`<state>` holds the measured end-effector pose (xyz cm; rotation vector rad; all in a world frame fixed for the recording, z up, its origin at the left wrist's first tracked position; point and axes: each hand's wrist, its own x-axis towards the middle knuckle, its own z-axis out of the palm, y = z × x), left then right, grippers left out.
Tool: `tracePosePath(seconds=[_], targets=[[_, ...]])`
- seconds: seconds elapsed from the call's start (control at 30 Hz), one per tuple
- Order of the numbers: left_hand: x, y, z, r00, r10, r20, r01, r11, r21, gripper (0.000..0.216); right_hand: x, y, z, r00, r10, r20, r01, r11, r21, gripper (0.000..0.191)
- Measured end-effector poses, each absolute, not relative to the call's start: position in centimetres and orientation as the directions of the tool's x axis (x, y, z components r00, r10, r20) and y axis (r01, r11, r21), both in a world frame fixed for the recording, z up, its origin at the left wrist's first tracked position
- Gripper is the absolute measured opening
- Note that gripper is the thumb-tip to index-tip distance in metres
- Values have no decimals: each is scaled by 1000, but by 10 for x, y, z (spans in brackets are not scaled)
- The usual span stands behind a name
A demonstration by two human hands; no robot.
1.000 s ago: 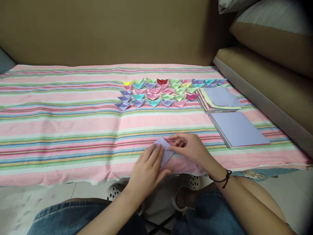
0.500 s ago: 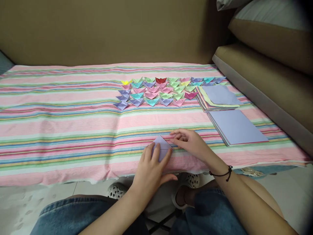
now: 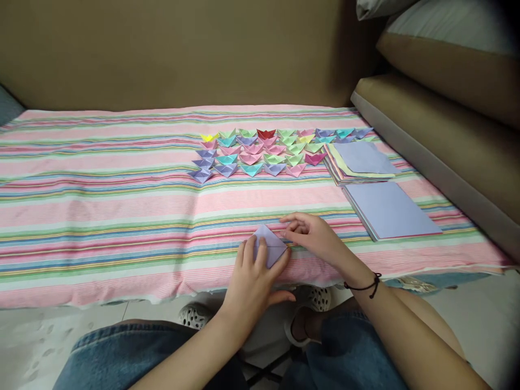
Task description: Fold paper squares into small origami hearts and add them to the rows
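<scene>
A folded piece of light purple paper [image 3: 271,247], diamond-shaped with a crease line across it, lies on the striped cloth near the front edge. My left hand [image 3: 251,271] presses on its left side with spread fingers, the thumb pointing off to the right. Part of the paper is hidden beneath those fingers. Just right of the paper, my right hand [image 3: 311,233] hovers close to its upper right edge. Its fingers are loosely curled, the thumb and forefinger a little apart, and no object shows between them.
Rows of small folded paper boats [image 3: 252,157] in several colours stand farther back. To the right lie a stack of square purple sheets [image 3: 392,211] and a second stack of mixed paper [image 3: 361,158]. Brown cushions [image 3: 439,130] border the right side; a striped cloth [image 3: 101,216] covers the surface.
My left hand's forefinger has shifted slightly right along the paper's lower edge, and a little more of the paper shows. The right hand stays nearly where it was.
</scene>
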<state>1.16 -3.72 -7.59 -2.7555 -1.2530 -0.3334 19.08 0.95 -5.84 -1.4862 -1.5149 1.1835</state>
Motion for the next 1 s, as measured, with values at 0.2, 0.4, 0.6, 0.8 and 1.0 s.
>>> tracePosePath(seconds=[0.2, 0.4, 0.6, 0.8, 1.0], targets=[[-1, -32, -73, 632, 722, 280, 721, -681, 127, 76, 185, 7, -61, -91, 995, -31, 544, 23, -839, 34], [-15, -25, -73, 651, 671, 355, 642, -736, 214, 63, 170, 3, -58, -13, 999, 42, 772, 37, -634, 37], [-16, -22, -71, 647, 665, 373, 632, -741, 226, 56, 164, 2, -54, 10, 999, 30, 821, 9, -570, 39], [-17, -22, -69, 643, 672, 367, 626, -738, 254, 53, 167, 3, -52, -7, 1000, 1, 823, 7, -567, 42], [-22, -22, -70, 637, 676, 370, 617, -735, 280, 49, 166, 3, -49, -21, 1000, -15, 836, 9, -548, 41]])
